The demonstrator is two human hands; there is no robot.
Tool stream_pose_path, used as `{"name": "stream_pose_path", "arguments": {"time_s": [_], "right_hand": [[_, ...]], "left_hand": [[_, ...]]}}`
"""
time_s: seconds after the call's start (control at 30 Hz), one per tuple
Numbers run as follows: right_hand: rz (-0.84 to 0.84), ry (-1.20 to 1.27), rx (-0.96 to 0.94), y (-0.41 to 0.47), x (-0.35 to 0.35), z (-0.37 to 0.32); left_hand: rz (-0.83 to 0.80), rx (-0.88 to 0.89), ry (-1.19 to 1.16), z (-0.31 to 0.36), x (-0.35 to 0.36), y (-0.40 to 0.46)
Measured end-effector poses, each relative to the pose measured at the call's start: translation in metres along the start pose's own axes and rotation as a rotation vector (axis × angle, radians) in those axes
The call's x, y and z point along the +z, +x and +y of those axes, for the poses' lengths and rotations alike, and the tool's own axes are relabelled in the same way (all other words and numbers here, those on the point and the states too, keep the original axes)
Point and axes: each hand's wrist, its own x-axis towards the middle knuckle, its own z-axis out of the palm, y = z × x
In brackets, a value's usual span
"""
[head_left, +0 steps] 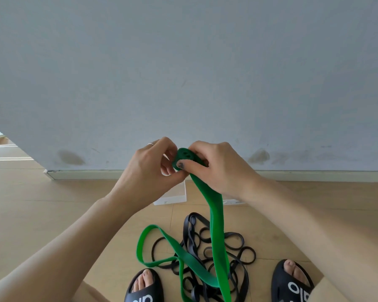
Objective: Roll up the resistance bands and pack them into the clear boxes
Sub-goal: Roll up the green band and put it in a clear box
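Observation:
A green resistance band (216, 216) hangs from my hands down to the floor, where its loose loops lie. Its upper end is wound into a small tight roll between my hands. My right hand (218, 166) pinches that roll with thumb and fingers. My left hand (153, 168) grips the roll's left side with curled fingers. Several black resistance bands (207, 251) lie tangled on the floor under the green one. A clear box (172, 195) stands on the floor behind my hands, mostly hidden by them.
A grey wall (183, 73) with a pale skirting board rises close in front. The floor (42, 203) is light wood. My two feet in black slides (144, 288) stand either side of the bands.

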Motion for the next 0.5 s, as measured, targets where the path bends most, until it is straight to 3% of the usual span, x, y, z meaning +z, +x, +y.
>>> {"name": "stream_pose_path", "arguments": {"time_s": [0.1, 0.17, 0.2, 0.27, 0.37, 0.5], "right_hand": [[-0.034, -0.201, -0.138, -0.002, 0.0, 0.004], [-0.036, -0.282, -0.257, -0.003, 0.003, 0.006], [-0.034, -0.293, -0.32, -0.004, 0.005, 0.006], [-0.034, -0.298, -0.404, -0.006, 0.008, 0.004], [0.006, -0.283, -0.421, -0.006, 0.011, 0.002], [0.073, -0.205, -0.338, -0.008, 0.014, 0.0]], "left_hand": [[-0.32, -0.348, -0.367, -0.007, -0.008, 0.007], [-0.403, -0.551, -0.719, -0.014, -0.015, 0.01], [-0.424, -0.567, -0.798, -0.015, -0.018, 0.011], [-0.474, -0.488, -0.682, -0.014, -0.019, 0.008], [-0.389, -0.354, -0.426, -0.012, -0.016, 0.006], [-0.308, -0.25, -0.245, -0.011, -0.015, 0.006]]}}
